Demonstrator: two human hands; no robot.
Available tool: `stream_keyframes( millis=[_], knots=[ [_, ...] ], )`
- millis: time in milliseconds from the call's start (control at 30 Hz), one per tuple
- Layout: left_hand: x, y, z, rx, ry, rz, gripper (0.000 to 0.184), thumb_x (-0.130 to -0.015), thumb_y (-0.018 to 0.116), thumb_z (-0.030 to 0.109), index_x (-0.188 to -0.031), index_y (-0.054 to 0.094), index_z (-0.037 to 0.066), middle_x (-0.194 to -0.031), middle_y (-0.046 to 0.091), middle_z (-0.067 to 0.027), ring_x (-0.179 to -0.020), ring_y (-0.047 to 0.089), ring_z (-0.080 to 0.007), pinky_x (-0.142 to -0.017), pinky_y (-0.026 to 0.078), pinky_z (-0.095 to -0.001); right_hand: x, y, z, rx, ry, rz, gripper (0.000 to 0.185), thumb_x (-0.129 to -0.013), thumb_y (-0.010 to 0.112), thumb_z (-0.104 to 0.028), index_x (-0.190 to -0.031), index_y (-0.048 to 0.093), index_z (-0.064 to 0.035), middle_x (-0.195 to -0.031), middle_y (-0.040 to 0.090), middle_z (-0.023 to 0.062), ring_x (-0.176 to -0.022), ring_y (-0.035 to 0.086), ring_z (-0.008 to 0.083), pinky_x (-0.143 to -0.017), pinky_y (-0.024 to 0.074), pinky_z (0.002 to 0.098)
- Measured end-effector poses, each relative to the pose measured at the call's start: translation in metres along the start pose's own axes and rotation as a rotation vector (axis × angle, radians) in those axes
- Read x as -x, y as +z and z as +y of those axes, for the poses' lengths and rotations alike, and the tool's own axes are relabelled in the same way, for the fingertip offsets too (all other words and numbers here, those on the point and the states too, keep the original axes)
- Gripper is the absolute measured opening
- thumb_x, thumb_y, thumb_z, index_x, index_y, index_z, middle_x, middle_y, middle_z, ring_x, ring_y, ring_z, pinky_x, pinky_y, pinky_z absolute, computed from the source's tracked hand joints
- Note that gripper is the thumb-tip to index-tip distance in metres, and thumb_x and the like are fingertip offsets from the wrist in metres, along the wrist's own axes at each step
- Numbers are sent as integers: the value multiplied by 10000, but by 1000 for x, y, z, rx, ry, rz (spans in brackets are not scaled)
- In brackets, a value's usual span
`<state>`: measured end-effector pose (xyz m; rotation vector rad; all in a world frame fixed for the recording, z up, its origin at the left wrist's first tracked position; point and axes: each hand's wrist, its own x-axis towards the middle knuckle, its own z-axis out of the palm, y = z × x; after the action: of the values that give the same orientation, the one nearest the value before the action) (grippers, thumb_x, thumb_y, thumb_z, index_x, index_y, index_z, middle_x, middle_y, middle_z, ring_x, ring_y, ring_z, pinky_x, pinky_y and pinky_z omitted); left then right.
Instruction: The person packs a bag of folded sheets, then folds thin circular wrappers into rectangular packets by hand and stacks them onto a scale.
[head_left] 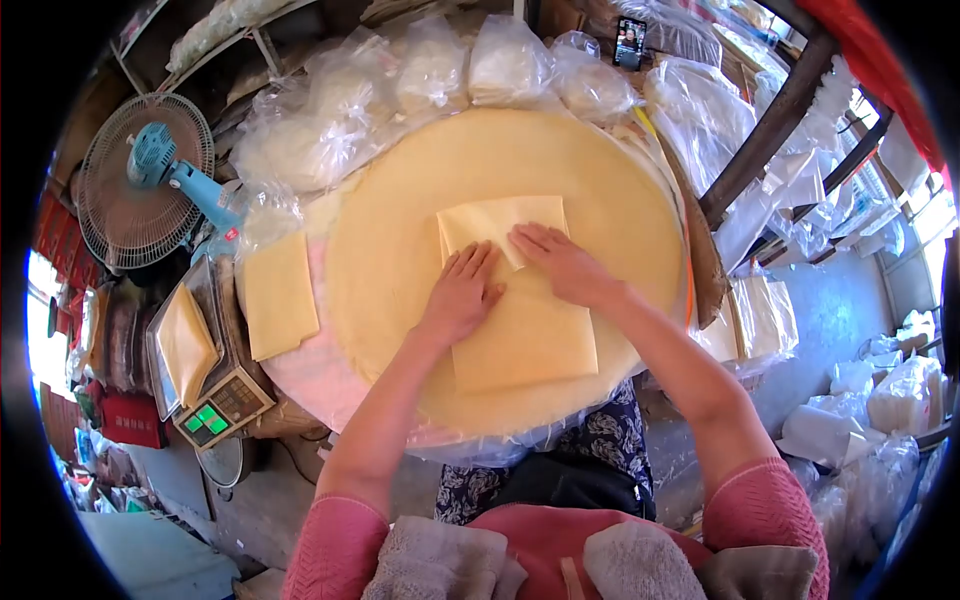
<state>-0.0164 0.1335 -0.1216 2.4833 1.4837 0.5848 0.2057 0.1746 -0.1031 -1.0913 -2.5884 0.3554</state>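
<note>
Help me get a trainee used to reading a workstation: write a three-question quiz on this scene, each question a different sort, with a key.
1. Which thing do the left hand and the right hand both touch?
A: a phone
B: the folded yellow sheet
C: a plastic bag

2. True or false: the digital scale has a lit green display.

3. Fill in: the electric fan stands toward the person's ____ side.

Key: 1: B; 2: true; 3: left.
</note>
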Motion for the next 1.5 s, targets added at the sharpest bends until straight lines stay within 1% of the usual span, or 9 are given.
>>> stream_keyframes(
  millis=[133,333,567,1067,1233,1333,1367,1467,1500],
  knots=[
    [5,17,-8,-69,20,44,525,-932,500,287,-1362,408,0,-1439,391,-151,-1358,320,-303,-1129,232,-431,-4,4,6,-329,-24,-71,596,-858,463,-54,-1438,330,-80,-1502,300,118,-1400,239,310,-1160,183,378],
    [-1,8,-7,82,-29,34,530,-917,521,307,-1324,445,-24,-1414,414,-173,-1352,321,-314,-1131,230,-422,7,31,-29,238,15,2,557,-980,360,-428,-1451,311,-135,-1509,289,76,-1411,203,284,-1139,150,497],
    [66,-18,59,-42,213,-90,642,-835,628,327,-1360,416,25,-1424,376,-193,-1337,288,-434,-1108,218,-523,11,34,-24,273,-28,45,527,-975,365,-419,-1429,350,-151,-1510,291,61,-1404,215,297,-1130,178,493],
    [80,-32,-4,-40,350,173,268,-772,567,1,-1030,566,76,-1146,616,-83,-1180,536,-296,-1047,364,-482,17,25,-31,181,-4,-68,514,-976,373,-406,-1430,352,-166,-1525,257,54,-1411,195,283,-1140,133,490],
    [147,-47,14,174,257,180,192,-824,609,26,-983,503,38,-1004,639,-125,-956,630,-333,-916,469,-448,63,6,-69,-243,-169,-356,536,-991,341,-449,-1439,351,-156,-1500,324,66,-1408,226,271,-1144,135,462],
    [159,-60,38,463,-355,82,149,-909,566,91,-941,448,7,-779,611,-164,-781,642,-358,-691,515,-420,79,6,-61,-1045,43,-422,539,-997,340,-456,-1413,394,-118,-1446,409,76,-1373,308,241,-1134,200,408],
    [155,-50,33,547,-333,220,204,-953,531,153,-930,411,-11,-646,544,-171,-630,597,-353,-540,457,-405,79,6,-61,-1375,167,-400,541,-999,339,-456,-1402,411,-102,-1423,441,79,-1356,341,228,-1129,229,387],
    [133,-51,33,496,-493,265,220,-952,535,180,-929,415,-3,-653,539,-174,-584,542,-339,-538,437,-400,72,-7,-79,-2028,514,23,573,-998,325,-492,-1273,544,-40,-1328,531,76,-1231,486,178,-1044,365,330],
    [129,-43,25,493,-506,290,253,-941,558,200,-915,416,-8,-649,533,-176,-553,507,-316,-521,412,-389,70,-6,-82,-1916,529,74,520,-986,374,-475,-1203,576,-48,-1244,573,63,-1140,528,175,-967,404,322]
  ],
)
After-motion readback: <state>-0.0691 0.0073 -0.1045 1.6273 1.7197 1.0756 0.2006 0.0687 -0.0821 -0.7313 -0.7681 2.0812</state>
